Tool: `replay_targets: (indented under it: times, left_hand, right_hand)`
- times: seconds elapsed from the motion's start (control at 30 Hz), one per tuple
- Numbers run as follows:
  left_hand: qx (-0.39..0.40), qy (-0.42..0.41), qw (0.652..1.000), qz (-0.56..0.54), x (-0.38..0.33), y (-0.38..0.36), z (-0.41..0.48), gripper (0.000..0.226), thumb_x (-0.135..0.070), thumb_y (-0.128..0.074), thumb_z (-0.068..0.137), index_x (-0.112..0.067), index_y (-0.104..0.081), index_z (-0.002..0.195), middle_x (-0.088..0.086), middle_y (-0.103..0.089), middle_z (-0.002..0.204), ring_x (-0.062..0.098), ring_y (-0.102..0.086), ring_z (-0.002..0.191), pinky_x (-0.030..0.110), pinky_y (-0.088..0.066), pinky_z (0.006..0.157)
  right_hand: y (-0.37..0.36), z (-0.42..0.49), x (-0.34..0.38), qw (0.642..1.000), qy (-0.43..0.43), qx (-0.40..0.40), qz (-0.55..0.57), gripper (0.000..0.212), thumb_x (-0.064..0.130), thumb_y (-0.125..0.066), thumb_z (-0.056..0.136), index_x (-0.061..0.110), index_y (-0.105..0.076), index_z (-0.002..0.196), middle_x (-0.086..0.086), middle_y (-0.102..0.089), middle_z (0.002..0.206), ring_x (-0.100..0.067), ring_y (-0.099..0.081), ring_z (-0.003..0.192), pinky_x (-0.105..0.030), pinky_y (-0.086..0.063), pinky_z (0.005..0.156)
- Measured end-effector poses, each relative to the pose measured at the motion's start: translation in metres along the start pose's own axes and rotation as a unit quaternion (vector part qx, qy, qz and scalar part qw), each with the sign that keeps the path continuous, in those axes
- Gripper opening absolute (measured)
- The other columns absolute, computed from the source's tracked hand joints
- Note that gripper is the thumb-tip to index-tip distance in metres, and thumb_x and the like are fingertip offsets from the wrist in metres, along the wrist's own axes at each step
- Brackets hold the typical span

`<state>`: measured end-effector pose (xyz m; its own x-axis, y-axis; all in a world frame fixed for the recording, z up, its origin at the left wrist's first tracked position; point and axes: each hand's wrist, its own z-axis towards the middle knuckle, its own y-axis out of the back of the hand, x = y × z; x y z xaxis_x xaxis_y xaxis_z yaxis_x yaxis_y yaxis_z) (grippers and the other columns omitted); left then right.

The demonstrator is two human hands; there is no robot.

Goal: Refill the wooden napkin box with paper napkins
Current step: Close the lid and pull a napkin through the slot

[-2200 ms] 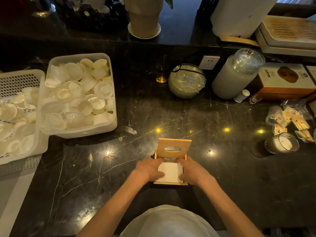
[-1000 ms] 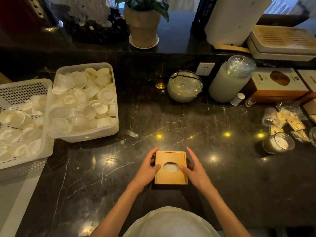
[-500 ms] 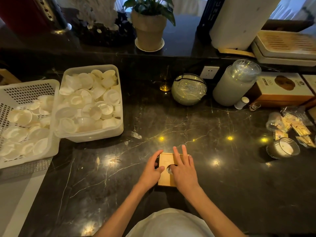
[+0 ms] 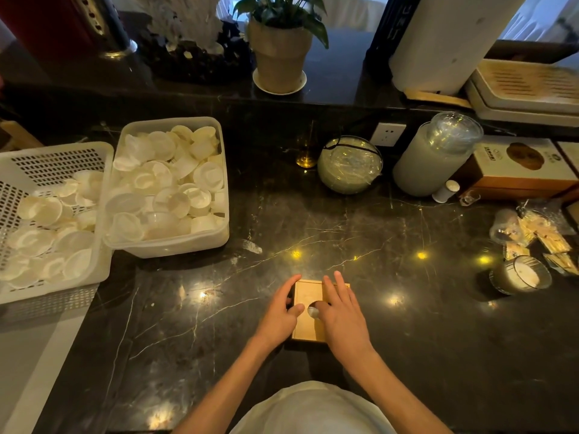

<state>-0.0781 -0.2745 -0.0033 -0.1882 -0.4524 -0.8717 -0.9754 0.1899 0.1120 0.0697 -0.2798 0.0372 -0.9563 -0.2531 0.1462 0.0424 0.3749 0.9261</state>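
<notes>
Square light wooden napkin box [image 4: 308, 311], lid closed, sits on the black marble desk [image 4: 407, 339] near its front edge, about centre. Left hand [image 4: 277, 317] is curled against the box's left side, its thumb resting on the lid. Right hand [image 4: 343, 317] lies flat over the lid, its thumb at the oval opening showing white paper napkin [image 4: 312, 311]; nothing gripped.

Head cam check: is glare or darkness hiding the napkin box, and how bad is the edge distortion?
Head view: dim, warm light; small yellow reflections dot the black marble counter but miss the wooden napkin box, which reads clearly between the left hand and right hand; wide-angle bending curves the white basket at the frame edge.
</notes>
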Motion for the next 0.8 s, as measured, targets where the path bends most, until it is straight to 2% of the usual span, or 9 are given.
replay_targets:
  times: [0.13, 0.2, 0.3, 0.4, 0.5, 0.63, 0.7, 0.8]
  left_hand:
    - [0.001, -0.001, 1.0, 0.006, 0.001, 0.002, 0.0, 0.064, -0.002, -0.055, 0.095, -0.043, -0.039, 0.142, 0.0, -0.041, 0.149, 0.019, -0.047, 0.132, 0.042, -0.048, 0.106]
    - [0.004, -0.005, 1.0, 0.006, 0.001, 0.003, 0.0, 0.064, -0.003, -0.056, 0.095, -0.044, -0.039, 0.141, 0.0, -0.041, 0.149, 0.018, -0.047, 0.131, 0.039, -0.05, 0.104]
    - [0.008, -0.005, 1.0, 0.008, 0.002, 0.003, 0.0, 0.064, -0.004, -0.056, 0.096, -0.044, -0.038, 0.142, 0.001, -0.041, 0.15, 0.018, -0.047, 0.131, 0.044, -0.05, 0.104]
    - [0.008, -0.016, 0.999, 0.032, 0.001, 0.001, 0.0, 0.064, -0.003, -0.054, 0.096, -0.042, -0.036, 0.144, 0.0, -0.037, 0.151, 0.018, -0.044, 0.134, 0.044, -0.046, 0.108]
    - [-0.003, -0.057, 0.994, 0.096, 0.001, 0.001, -0.002, 0.058, -0.004, -0.054, 0.096, -0.045, -0.044, 0.135, -0.003, -0.033, 0.152, 0.016, -0.031, 0.143, 0.041, -0.032, 0.117]
    - [-0.018, -0.083, 0.982, 0.167, -0.001, -0.003, -0.003, 0.031, -0.015, -0.057, 0.096, -0.044, -0.061, 0.108, -0.008, -0.022, 0.158, 0.014, -0.014, 0.148, 0.043, -0.02, 0.12]
    - [0.006, -0.093, 0.972, 0.216, -0.002, -0.004, -0.003, 0.019, -0.026, -0.057, 0.096, -0.04, -0.065, 0.107, -0.009, -0.015, 0.161, 0.012, -0.006, 0.149, 0.043, -0.016, 0.119]
    - [0.03, -0.103, 0.959, 0.261, -0.004, -0.003, -0.002, 0.016, -0.036, -0.058, 0.095, -0.034, -0.066, 0.108, -0.006, -0.008, 0.163, 0.014, 0.003, 0.15, 0.045, -0.012, 0.12]
  right_hand:
    - [0.0, 0.006, -0.006, 0.998, 0.0, -0.034, 0.05, 0.024, 0.036, -0.056, 0.096, 0.022, -0.067, 0.112, -0.006, -0.021, 0.163, -0.026, 0.009, 0.152, -0.042, -0.008, 0.122]
    - [-0.002, 0.008, -0.014, 0.997, 0.01, -0.039, 0.072, 0.017, 0.035, -0.06, 0.094, 0.024, -0.068, 0.103, -0.003, -0.026, 0.161, -0.023, 0.007, 0.152, -0.041, -0.015, 0.122]
    - [-0.007, 0.005, -0.03, 0.99, 0.036, -0.053, 0.123, 0.001, 0.028, -0.064, 0.093, 0.027, -0.064, 0.092, 0.001, -0.031, 0.158, -0.018, 0.008, 0.151, -0.039, -0.022, 0.119]
    - [-0.009, -0.001, -0.044, 0.978, 0.045, -0.064, 0.193, 0.005, 0.029, -0.063, 0.092, 0.031, -0.061, 0.088, 0.006, -0.027, 0.16, -0.011, 0.01, 0.151, -0.03, -0.015, 0.115]
    - [-0.012, -0.008, -0.056, 0.963, 0.044, -0.069, 0.256, 0.005, 0.032, -0.061, 0.093, 0.035, -0.059, 0.09, 0.012, -0.02, 0.16, -0.001, 0.014, 0.148, -0.03, -0.01, 0.115]
    - [-0.018, -0.017, -0.06, 0.947, 0.04, -0.087, 0.305, 0.004, 0.031, -0.061, 0.094, 0.034, -0.06, 0.092, 0.016, -0.017, 0.16, 0.002, 0.009, 0.148, -0.033, -0.017, 0.115]
    - [-0.02, -0.02, -0.058, 0.943, 0.037, -0.097, 0.315, 0.004, 0.029, -0.061, 0.094, 0.032, -0.062, 0.092, 0.014, -0.019, 0.16, 0.0, 0.004, 0.15, -0.034, -0.021, 0.116]
    - [-0.022, -0.022, -0.058, 0.938, 0.029, -0.1, 0.33, 0.004, 0.028, -0.061, 0.094, 0.031, -0.063, 0.092, 0.013, -0.021, 0.161, -0.001, 0.0, 0.15, -0.036, -0.023, 0.118]
